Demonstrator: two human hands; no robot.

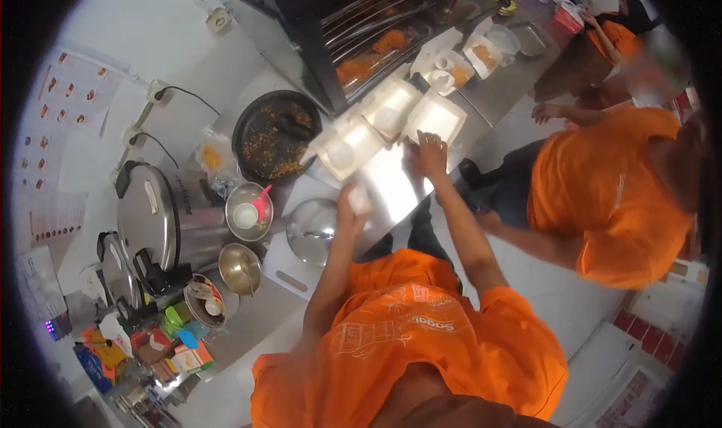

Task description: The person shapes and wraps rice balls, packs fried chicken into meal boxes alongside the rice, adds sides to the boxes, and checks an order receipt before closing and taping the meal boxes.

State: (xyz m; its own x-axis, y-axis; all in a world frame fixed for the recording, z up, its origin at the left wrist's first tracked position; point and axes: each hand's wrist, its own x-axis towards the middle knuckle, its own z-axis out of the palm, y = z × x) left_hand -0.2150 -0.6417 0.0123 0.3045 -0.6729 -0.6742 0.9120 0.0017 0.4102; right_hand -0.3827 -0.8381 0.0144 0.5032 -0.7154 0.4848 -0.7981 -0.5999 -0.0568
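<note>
My left hand (352, 208) is closed around a small whitish item (359, 201), over the steel counter, beside a round metal lid (313, 231). My right hand (430, 154) has its fingers spread, touching the near edge of an open white box (438, 117). Two more open white boxes stand in the row to the left, one (348, 151) nearest my left hand and another (390, 109) in the middle. Each of these two has a pale round shape inside. What exactly my left hand holds is too blurred to name.
A black pan (275, 136) with brown bits sits at the left, near a steel bowl with a pink scoop (262, 201) and a large metal pot (150, 214). Behind the boxes is a display case (391, 22). A co-worker in orange (613, 187) stands at the right, another person farther back.
</note>
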